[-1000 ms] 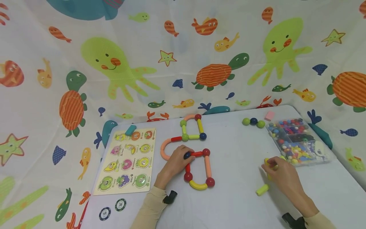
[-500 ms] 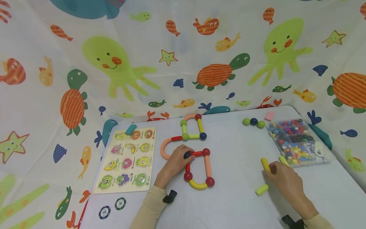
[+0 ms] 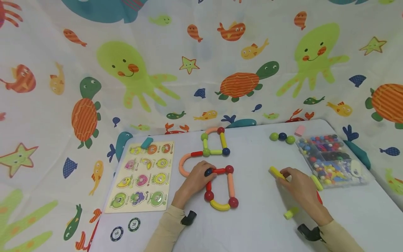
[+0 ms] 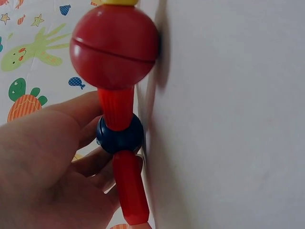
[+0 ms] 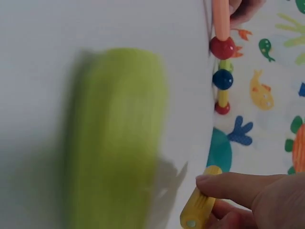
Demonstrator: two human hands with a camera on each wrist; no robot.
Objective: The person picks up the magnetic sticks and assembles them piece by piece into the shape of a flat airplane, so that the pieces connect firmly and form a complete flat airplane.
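Note:
My left hand [image 3: 197, 177] grips a dark blue ball [image 4: 119, 134] at the corner of a lower loop of magnetic sticks and balls. Two red sticks [image 4: 130, 188] meet at that ball, and a big red ball [image 4: 114, 47] sits beyond it. Yellow curved and pink sticks close the loop in the head view. On the right, my right hand [image 3: 300, 187] pinches a yellow magnetic stick [image 5: 199, 206] between thumb and fingers, apart from the loop. A short green stick [image 3: 291, 212] lies below this hand and looms blurred in the right wrist view.
An upper loop of sticks and balls [image 3: 206, 152] joins a pink curve. A fruit puzzle board [image 3: 170, 154] with a teal block lies left, near two chips [image 3: 134, 224]. At right are a bead box [image 3: 346, 183], a ball row [image 3: 282, 137], a pink block and another green stick.
My right hand has lifted the yellow stick and moved left with it toward the middle. A red piece now shows behind that wrist. My left hand keeps its hold on the blue ball.

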